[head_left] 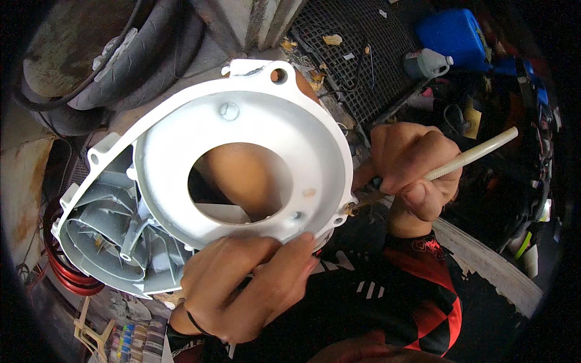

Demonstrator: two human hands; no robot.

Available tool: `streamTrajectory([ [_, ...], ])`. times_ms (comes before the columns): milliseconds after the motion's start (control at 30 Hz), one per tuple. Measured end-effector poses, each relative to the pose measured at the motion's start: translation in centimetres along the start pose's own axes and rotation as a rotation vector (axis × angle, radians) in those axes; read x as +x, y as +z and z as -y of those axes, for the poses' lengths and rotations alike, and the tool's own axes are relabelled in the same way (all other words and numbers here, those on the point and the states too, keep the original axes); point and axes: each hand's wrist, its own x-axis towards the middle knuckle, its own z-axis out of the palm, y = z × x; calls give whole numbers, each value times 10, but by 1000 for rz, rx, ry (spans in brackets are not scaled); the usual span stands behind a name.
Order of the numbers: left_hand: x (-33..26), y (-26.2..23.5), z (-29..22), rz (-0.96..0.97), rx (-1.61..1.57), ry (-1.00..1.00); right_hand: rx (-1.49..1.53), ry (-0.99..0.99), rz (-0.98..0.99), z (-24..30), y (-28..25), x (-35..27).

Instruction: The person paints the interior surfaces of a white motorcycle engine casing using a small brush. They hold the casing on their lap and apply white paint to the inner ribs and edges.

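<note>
A large white-coated metal casing (315, 121) with a round central opening and bolt lugs along its rim is held up before me. Its lower left part is a grey, ribbed hollow. My left hand (242, 278) grips the casing's near edge, fingers curled over the rim. To the right of the casing, my right hand (417, 169) is closed around a thin tool with a pale, ridged handle (475, 154), held like a pen. The tool's narrow end points at a lug on the casing's right edge; its tip looks brush-like, but is too small to be sure.
Black tyres (169, 48) are stacked at the far left. A black grid mat (345, 36) lies beyond the casing. A blue jerrycan (451, 36) and a grey bottle (423, 63) stand at the far right. Red coils (69, 266) and several small cans (139, 339) are at the near left.
</note>
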Motion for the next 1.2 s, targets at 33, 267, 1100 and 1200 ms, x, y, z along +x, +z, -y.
streamTrajectory([
  [33, 3, 1, -1, -11, 17, 13, -9, -4, 5, 1, 1, 2],
  [267, 26, 15, -13, 21, 155, -35, 35, -46, 7, -3, 0, 1],
  [1100, 19, 28, -18, -144, 177, -18, 260, 27, -152, -8, -3, -23],
  [1200, 16, 28, -16, -150, 168, -32, 321, -15, -142, -15, -1, -22],
])
